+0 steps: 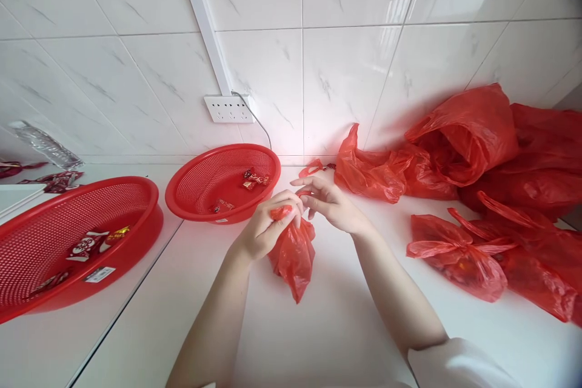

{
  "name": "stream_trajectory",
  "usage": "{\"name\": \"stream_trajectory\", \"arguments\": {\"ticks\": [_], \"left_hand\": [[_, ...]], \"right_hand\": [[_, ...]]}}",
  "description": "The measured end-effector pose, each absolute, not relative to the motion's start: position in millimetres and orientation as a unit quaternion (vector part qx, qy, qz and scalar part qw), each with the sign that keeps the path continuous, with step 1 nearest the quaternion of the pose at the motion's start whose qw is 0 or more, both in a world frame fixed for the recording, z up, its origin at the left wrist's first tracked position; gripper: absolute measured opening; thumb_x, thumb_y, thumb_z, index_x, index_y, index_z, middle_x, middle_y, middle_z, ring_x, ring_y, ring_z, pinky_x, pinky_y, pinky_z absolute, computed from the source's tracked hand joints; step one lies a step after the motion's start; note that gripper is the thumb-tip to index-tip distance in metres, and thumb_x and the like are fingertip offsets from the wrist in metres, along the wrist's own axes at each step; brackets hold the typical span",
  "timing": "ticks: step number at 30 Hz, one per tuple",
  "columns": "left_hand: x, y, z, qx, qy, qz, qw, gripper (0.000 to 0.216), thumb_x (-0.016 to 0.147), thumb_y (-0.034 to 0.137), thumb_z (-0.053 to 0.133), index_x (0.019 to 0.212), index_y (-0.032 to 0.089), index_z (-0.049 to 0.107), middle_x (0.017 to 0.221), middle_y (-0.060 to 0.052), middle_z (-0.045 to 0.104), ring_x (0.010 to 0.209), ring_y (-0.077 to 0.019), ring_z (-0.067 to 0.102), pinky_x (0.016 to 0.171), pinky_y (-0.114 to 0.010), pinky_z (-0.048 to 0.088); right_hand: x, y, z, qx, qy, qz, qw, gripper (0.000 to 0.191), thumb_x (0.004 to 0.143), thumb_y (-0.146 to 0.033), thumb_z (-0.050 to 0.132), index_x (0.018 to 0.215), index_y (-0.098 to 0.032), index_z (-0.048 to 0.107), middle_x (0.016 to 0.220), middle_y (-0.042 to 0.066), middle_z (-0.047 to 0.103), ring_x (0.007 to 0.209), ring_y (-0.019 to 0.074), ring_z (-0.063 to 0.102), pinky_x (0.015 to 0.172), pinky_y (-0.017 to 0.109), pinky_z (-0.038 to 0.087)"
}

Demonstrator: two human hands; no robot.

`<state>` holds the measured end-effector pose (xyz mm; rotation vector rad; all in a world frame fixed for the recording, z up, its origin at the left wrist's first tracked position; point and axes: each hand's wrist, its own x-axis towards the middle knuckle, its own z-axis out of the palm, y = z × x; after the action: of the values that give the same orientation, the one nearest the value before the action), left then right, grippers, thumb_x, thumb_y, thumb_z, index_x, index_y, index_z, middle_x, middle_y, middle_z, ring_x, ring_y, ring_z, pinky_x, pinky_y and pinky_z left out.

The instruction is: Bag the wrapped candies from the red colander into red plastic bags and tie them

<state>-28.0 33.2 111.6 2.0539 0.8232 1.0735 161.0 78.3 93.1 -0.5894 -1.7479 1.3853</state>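
Observation:
My left hand (271,223) is closed round the gathered neck of a small red plastic bag (294,257), whose body hangs below the fist to a pointed corner. A bit of red plastic pokes out over the left thumb. Close beside it, my right hand (328,201) has its fingers bent round another red end of the same bag, with the forefinger stretched out to the left. The fingers partly hide that end. What the bag contains cannot be made out.
Two red plastic baskets, a near one (152,209) and a farther one (175,209), hold a few wrapped snacks. Several red bags, one tied (473,267) and one gaping open (477,133), crowd the right. A clear bottle (48,144) lies by the tiled wall, below a socket strip (230,110).

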Motion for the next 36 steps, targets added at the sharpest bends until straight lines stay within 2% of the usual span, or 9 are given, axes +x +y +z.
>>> {"name": "stream_trajectory", "arguments": {"ticks": [7, 14, 17, 19, 22, 28, 32, 34, 36], "left_hand": [[-39.5, 34.4, 112.5, 0.757, 0.405, 0.444, 0.257, 0.037, 0.099, 0.036, 0.039, 0.111, 0.021, 0.07, 0.127, -0.008, 0.063, 0.119, -0.0233, 0.057, 0.104, -0.037, 0.043], [-59.0, 24.6, 125.5, 0.751, 0.464, 0.428, 0.195, 0.035, 0.097, 0.034, 0.043, 0.114, 0.02, 0.07, 0.124, -0.007, 0.067, 0.123, -0.0231, 0.056, 0.108, -0.035, 0.04], [-71.0, 24.2, 130.0, 0.743, 0.507, 0.408, 0.158, 0.032, 0.096, 0.034, 0.043, 0.102, 0.021, 0.071, 0.111, -0.007, 0.07, 0.111, -0.0239, 0.061, 0.097, -0.034, 0.046], [-78.8, 25.5, 131.7, 0.736, 0.55, 0.371, 0.137, 0.033, 0.096, 0.036, 0.041, 0.084, 0.021, 0.068, 0.09, -0.006, 0.07, 0.089, -0.0221, 0.064, 0.079, -0.031, 0.05], [-84.7, 28.2, 131.9, 0.715, 0.6, 0.32, 0.162, 0.038, 0.094, 0.042, 0.041, 0.063, 0.022, 0.05, 0.063, -0.001, 0.053, 0.059, -0.0169, 0.052, 0.055, -0.028, 0.04], [-76.7, 33.7, 125.8, 0.679, 0.651, 0.205, 0.271, 0.045, 0.09, 0.047, 0.042, 0.059, 0.022, 0.02, 0.054, 0.004, 0.022, 0.045, -0.0112, 0.025, 0.047, -0.028, 0.019], [-70.4, 38.1, 121.4, 0.693, 0.654, 0.102, 0.288, 0.043, 0.089, 0.053, 0.043, 0.058, 0.022, 0.044, 0.055, 0.002, 0.041, 0.048, -0.0143, 0.042, 0.048, -0.027, 0.027], [-71.6, 39.2, 121.6, 0.713, 0.631, 0.092, 0.292, 0.038, 0.086, 0.056, 0.047, 0.076, 0.024, 0.063, 0.073, -0.001, 0.062, 0.067, -0.0198, 0.06, 0.057, -0.028, 0.041], [-76.2, 39.5, 123.5, 0.72, 0.617, 0.12, 0.294, 0.04, 0.083, 0.058, 0.053, 0.107, 0.029, 0.068, 0.107, -0.002, 0.07, 0.096, -0.024, 0.065, 0.075, -0.03, 0.05]], "right_hand": [[176.8, 69.7, 102.9, -0.372, -0.76, 0.36, 0.392, 0.023, 0.085, -0.014, 0.045, 0.093, -0.02, 0.066, 0.081, 0.001, 0.067, 0.063, 0.0125, 0.059, 0.06, 0.027, 0.048], [205.2, 66.2, 118.4, -0.465, -0.725, 0.141, 0.488, 0.019, 0.079, -0.011, 0.041, 0.066, -0.021, 0.05, 0.065, 0.0, 0.053, 0.06, 0.0147, 0.048, 0.059, 0.027, 0.037], [225.0, 71.5, 118.6, -0.521, -0.685, 0.095, 0.501, 0.018, 0.079, -0.015, 0.042, 0.065, -0.021, 0.052, 0.065, 0.001, 0.055, 0.064, 0.0166, 0.05, 0.063, 0.028, 0.037], [237.4, 74.3, 118.3, -0.561, -0.657, 0.093, 0.494, 0.019, 0.079, -0.018, 0.042, 0.065, -0.021, 0.054, 0.066, 0.001, 0.057, 0.064, 0.017, 0.051, 0.063, 0.029, 0.037], [248.3, 75.2, 118.9, -0.602, -0.627, 0.1, 0.484, 0.02, 0.078, -0.019, 0.04, 0.063, -0.02, 0.054, 0.064, 0.0, 0.057, 0.063, 0.0167, 0.05, 0.062, 0.029, 0.036], [255.4, 61.5, 125.7, -0.596, -0.704, 0.178, 0.343, 0.02, 0.078, -0.015, 0.037, 0.069, -0.021, 0.054, 0.07, 0.0, 0.06, 0.07, 0.0172, 0.054, 0.064, 0.028, 0.038], [249.5, 46.6, 128.8, -0.555, -0.783, 0.195, 0.202, 0.02, 0.083, -0.018, 0.042, 0.083, -0.023, 0.062, 0.097, 0.004, 0.065, 0.094, 0.0209, 0.059, 0.074, 0.03, 0.043], [233.4, 42.9, 124.3, -0.537, -0.801, 0.195, 0.181, 0.02, 0.085, -0.028, 0.051, 0.101, -0.025, 0.063, 0.114, 0.006, 0.062, 0.106, 0.0232, 0.058, 0.078, 0.031, 0.045], [208.0, 43.1, 112.7, -0.546, -0.802, 0.181, 0.16, 0.041, 0.084, -0.045, 0.059, 0.119, -0.024, 0.056, 0.125, 0.01, 0.058, 0.111, 0.0273, 0.056, 0.081, 0.035, 0.046]]}}
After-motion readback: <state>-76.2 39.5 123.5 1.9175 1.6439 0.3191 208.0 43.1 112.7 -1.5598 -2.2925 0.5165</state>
